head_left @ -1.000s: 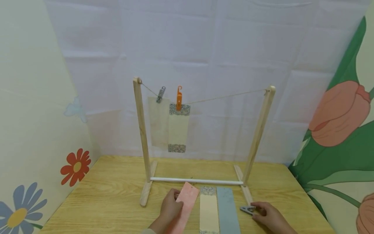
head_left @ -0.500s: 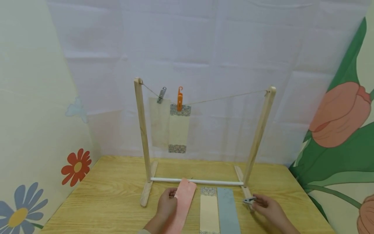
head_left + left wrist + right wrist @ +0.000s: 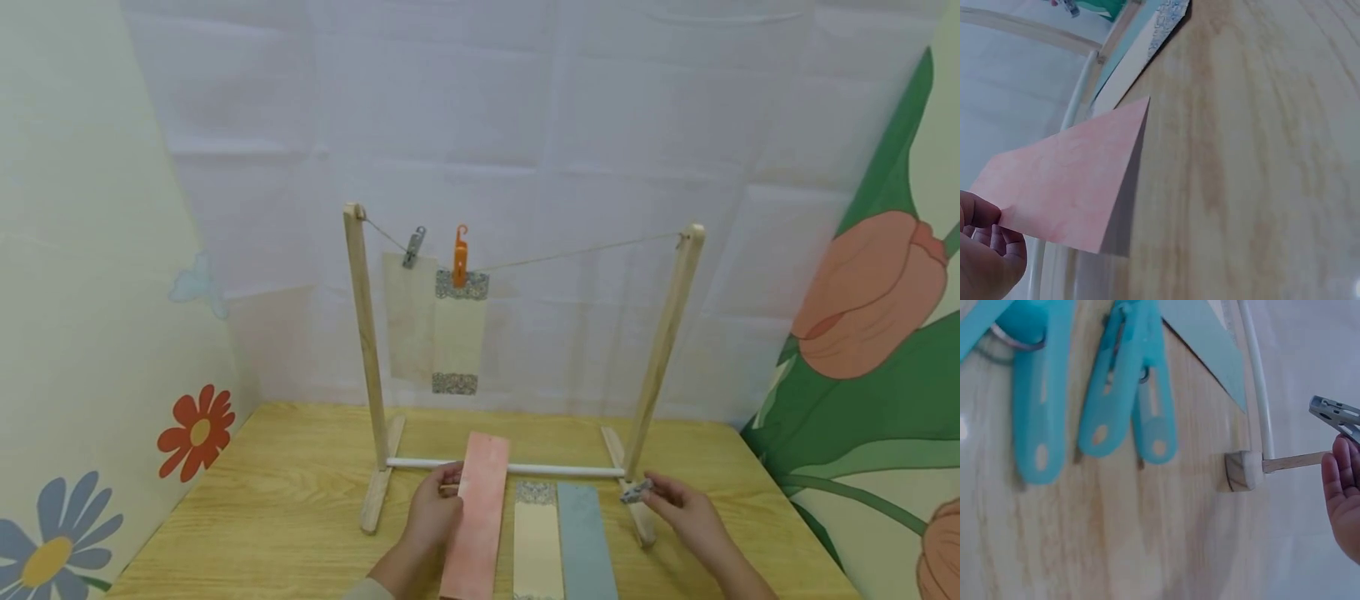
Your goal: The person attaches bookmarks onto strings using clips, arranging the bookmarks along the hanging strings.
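Observation:
My left hand (image 3: 433,512) pinches the left edge of a pink paper strip (image 3: 482,508), which stands tilted up in front of the stand's white bar. In the left wrist view the strip (image 3: 1072,181) slants over the table, its near corner raised above a shadow. My right hand (image 3: 693,521) holds a grey clothespin (image 3: 636,492) between thumb and fingers, by the foot of the right post. On the table between my hands lie a cream strip with lace-print ends (image 3: 536,542) and a blue-grey strip (image 3: 587,542), side by side.
A string (image 3: 577,250) spans two wooden posts (image 3: 667,346). From it hang a pale sheet (image 3: 408,321) under a grey clothespin (image 3: 414,247) and a lace-ended strip (image 3: 459,333) under an orange one (image 3: 461,258). Several teal clothespins (image 3: 1110,400) lie on the table.
My left hand has lifted the pink strip forward and turned it more upright, so it now overlaps the white bar. My right hand has raised the grey clothespin slightly forward and tilted it.

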The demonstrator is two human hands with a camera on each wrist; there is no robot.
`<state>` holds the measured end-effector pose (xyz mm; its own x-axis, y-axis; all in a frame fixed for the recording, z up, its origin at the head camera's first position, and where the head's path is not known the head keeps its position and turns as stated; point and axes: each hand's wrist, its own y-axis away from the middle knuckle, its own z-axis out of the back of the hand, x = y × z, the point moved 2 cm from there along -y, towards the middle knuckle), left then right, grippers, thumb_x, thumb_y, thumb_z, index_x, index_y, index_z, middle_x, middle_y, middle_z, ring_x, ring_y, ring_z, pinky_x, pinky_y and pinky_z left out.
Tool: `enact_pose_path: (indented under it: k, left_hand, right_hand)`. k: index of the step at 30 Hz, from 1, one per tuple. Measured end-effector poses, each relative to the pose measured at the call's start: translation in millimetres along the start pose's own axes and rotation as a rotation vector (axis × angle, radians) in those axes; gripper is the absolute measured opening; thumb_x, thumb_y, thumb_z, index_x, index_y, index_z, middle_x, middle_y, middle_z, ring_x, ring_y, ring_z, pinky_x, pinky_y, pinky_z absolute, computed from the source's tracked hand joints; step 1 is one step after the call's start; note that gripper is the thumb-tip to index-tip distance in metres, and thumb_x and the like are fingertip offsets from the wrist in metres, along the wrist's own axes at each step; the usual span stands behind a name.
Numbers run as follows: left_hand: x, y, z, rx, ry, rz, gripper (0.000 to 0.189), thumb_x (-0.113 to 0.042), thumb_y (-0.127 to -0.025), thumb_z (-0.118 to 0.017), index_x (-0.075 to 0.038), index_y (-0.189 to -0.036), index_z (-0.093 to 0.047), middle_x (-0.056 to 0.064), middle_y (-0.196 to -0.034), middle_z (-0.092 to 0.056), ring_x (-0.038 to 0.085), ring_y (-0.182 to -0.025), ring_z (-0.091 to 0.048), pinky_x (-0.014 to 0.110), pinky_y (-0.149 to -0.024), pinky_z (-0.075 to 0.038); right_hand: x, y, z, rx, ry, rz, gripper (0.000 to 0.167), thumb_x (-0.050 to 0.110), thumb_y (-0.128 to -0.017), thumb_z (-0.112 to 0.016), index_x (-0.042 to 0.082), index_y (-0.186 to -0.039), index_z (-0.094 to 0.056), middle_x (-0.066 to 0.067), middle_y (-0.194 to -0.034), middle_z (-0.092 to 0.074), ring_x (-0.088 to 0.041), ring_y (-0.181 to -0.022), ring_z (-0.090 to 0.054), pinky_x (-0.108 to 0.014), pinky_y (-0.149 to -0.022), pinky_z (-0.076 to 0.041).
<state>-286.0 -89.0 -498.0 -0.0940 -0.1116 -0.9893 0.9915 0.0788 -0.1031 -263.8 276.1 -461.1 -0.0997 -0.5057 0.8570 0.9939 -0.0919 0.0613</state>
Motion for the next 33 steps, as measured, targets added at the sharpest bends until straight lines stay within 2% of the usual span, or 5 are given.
enact_pose_path:
  k: [4, 13, 22, 28, 33]
  left_hand:
    - [-7.5, -2.8, -0.9, 0.037, 0.019, -0.032, 0.058, 0.017, -0.07, -0.049, 0.011, -0.127, -0.053, 0.021, -0.11, -0.058, 0.018, -0.088, -0.057, 0.02, -0.067, -0.05]
    - [-35.6, -13.2, -4.4, 0.061, 0.07, -0.085, 0.053, 0.017, -0.078, -0.051, 0.011, -0.13, -0.051, 0.024, -0.113, -0.057, 0.019, -0.092, -0.056, 0.018, -0.072, -0.049]
    - [-56.7, -20.8, -9.3, 0.05, 0.107, -0.13, 0.052, 0.017, -0.079, -0.052, 0.009, -0.131, -0.052, 0.022, -0.109, -0.058, 0.016, -0.089, -0.054, 0.017, -0.071, -0.049]
    - [-67.0, -24.4, -12.5, 0.039, 0.132, -0.149, 0.052, 0.016, -0.079, -0.053, 0.006, -0.131, -0.053, 0.023, -0.11, -0.058, 0.016, -0.091, -0.055, 0.017, -0.072, -0.05]
    - [-76.5, -27.5, -15.1, 0.02, 0.135, -0.156, 0.052, 0.016, -0.079, -0.052, 0.005, -0.13, -0.054, 0.02, -0.109, -0.056, 0.017, -0.092, -0.054, 0.017, -0.072, -0.049]
  right_hand:
    - [9.0, -1.1, 1.1, 0.005, -0.006, 0.037, 0.058, 0.031, -0.096, -0.062, -0.003, -0.14, -0.048, -0.019, -0.125, -0.063, -0.021, -0.11, -0.061, -0.031, -0.088, -0.055]
    - [34.1, -11.3, 10.2, -0.02, -0.02, 0.107, 0.054, 0.027, -0.096, -0.062, -0.005, -0.137, -0.05, -0.013, -0.117, -0.066, 0.004, -0.091, -0.057, -0.016, -0.081, -0.05]
    - [57.5, -18.5, 18.1, -0.001, 0.064, 0.173, 0.058, 0.038, -0.097, -0.058, 0.0, -0.14, -0.05, -0.014, -0.122, -0.065, -0.016, -0.108, -0.062, -0.032, -0.093, -0.053]
    - [69.5, -19.9, 20.1, 0.004, 0.073, 0.228, 0.057, 0.036, -0.099, -0.056, 0.0, -0.142, -0.048, -0.02, -0.128, -0.062, -0.031, -0.118, -0.059, -0.041, -0.097, -0.052]
    - [84.9, -23.2, 23.3, -0.022, 0.077, 0.272, 0.053, 0.032, -0.099, -0.056, -0.001, -0.14, -0.05, -0.02, -0.126, -0.064, -0.021, -0.112, -0.061, -0.032, -0.093, -0.052]
